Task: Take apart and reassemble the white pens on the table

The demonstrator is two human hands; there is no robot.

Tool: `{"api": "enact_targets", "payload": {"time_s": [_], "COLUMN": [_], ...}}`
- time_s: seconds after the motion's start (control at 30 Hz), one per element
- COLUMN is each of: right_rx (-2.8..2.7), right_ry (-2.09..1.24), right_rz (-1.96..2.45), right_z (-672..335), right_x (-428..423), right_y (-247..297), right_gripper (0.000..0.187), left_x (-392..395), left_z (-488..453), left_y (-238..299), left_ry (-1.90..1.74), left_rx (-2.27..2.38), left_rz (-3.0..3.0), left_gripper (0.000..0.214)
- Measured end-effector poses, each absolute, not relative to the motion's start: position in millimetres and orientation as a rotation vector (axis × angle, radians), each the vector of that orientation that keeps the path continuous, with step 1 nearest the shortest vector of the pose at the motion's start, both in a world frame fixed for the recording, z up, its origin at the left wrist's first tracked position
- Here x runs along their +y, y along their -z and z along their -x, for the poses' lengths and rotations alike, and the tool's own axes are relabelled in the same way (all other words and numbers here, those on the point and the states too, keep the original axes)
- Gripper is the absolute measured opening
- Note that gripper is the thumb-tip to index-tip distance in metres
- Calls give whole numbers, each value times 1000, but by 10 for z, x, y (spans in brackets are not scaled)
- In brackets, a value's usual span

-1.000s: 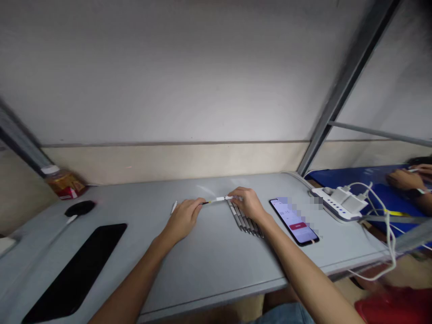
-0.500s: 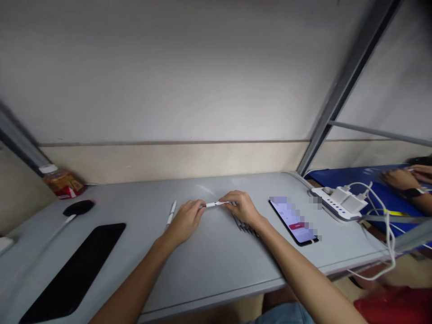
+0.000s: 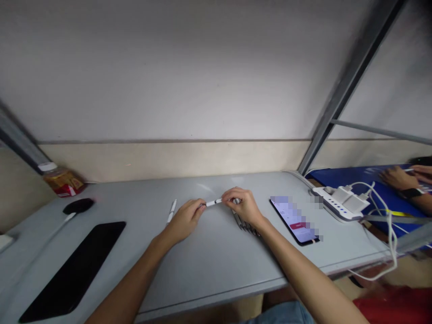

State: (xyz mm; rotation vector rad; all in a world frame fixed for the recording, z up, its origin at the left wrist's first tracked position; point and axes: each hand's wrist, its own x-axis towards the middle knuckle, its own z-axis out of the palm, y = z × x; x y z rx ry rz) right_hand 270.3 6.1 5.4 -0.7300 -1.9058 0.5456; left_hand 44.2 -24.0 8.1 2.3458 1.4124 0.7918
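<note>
Between my two hands a white pen (image 3: pixel 213 203) with dark bands is held nearly level above the grey desk. My left hand (image 3: pixel 187 217) pinches its left end. The fingertips of my right hand (image 3: pixel 241 204) close on the other end. Another white pen (image 3: pixel 172 209) lies beside my left hand, its lower end hidden by the hand. Several dark pens (image 3: pixel 245 225) rest side by side under my right wrist, which partly covers them.
A lit smartphone (image 3: pixel 293 220) lies right of my hands, with a white power strip (image 3: pixel 337 204) and cables beyond. On the left are a black mat (image 3: pixel 76 270), a round black charger (image 3: pixel 78 206) and a bottle (image 3: pixel 64 181). Another person's hands (image 3: pixel 401 177) are far right.
The right end of the pen has tipped up slightly, and my right fingers have moved a little up along with it. My left hand has stayed almost in place.
</note>
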Motion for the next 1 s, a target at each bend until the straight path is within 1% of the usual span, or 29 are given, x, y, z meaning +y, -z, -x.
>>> {"api": "enact_targets", "payload": {"time_s": [0.13,0.3,0.53,0.63,0.73,0.77,0.83,0.87,0.93,1.0], "right_rx": [-1867,-1880,-1933,-1935,-1952,-1957,-1967,-1969,-1974,-1991], "right_ry": [-595,-684,-880,-946,-1053,-1084,-1097,-1074,-1013,-1009], "right_rz": [743,812,1001,959,940,967,1026,1032,982,935], "right_z": [-2699,-2696,-2685,-2707,-2737,-2743,-2751,-2753,-2756,-2758], "right_x": [56,47,30,29,41,45,52,53,54,53], "right_y": [-53,-64,-73,-92,-84,-77,-67,-66,-71,-79], "right_gripper": [6,12,39,33,32,34,45,44,35,34], "left_x": [-259,-255,-257,-260,-254,-252,-247,-245,-242,-242], "left_z": [-459,-448,-437,-432,-419,-416,-412,-412,-413,-415], "left_y": [-117,-85,-122,-142,-133,-125,-108,-99,-86,-79], "left_ry": [-737,-757,-779,-783,-792,-793,-789,-781,-773,-783], "left_rx": [1373,1369,1391,1426,1464,1460,1437,1430,1440,1454], "left_rz": [-2273,-2351,-2511,-2513,-2516,-2523,-2539,-2545,-2547,-2544], "left_gripper": [30,30,27,27,27,27,28,28,29,29]}}
